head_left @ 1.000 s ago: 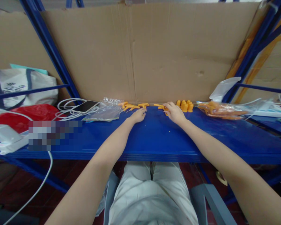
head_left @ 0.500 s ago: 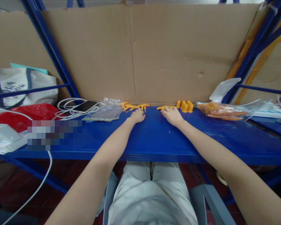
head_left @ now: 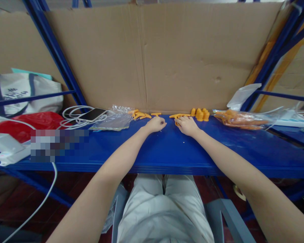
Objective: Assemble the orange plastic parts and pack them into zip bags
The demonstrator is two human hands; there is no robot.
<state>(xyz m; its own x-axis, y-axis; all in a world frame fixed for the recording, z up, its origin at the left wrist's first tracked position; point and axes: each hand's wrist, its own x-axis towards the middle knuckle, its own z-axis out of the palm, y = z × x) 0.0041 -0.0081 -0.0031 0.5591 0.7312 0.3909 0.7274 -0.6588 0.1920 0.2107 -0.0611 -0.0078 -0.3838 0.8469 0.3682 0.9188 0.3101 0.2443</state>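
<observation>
A clear plastic bag (head_left: 263,116) held orange pieces (head_left: 229,116) on the blue shelf (head_left: 164,152) before cardboard (head_left: 179,60). The left hand (head_left: 156,124) was curled near orange T-handles (head_left: 156,114), the right hand (head_left: 187,125) over others (head_left: 172,116); I couldn't tell either's grip.

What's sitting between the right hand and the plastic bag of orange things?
Between the right hand and that bag, the head view shows small orange caps toward the back of the blue tabletop.

Apparent workshop station: blue metal shelf (head_left: 167,148) under left hand (head_left: 155,125) and right hand (head_left: 187,126), cardboard sheet (head_left: 182,60) beyond, bagged orange parts (head_left: 238,118) rightward.
</observation>
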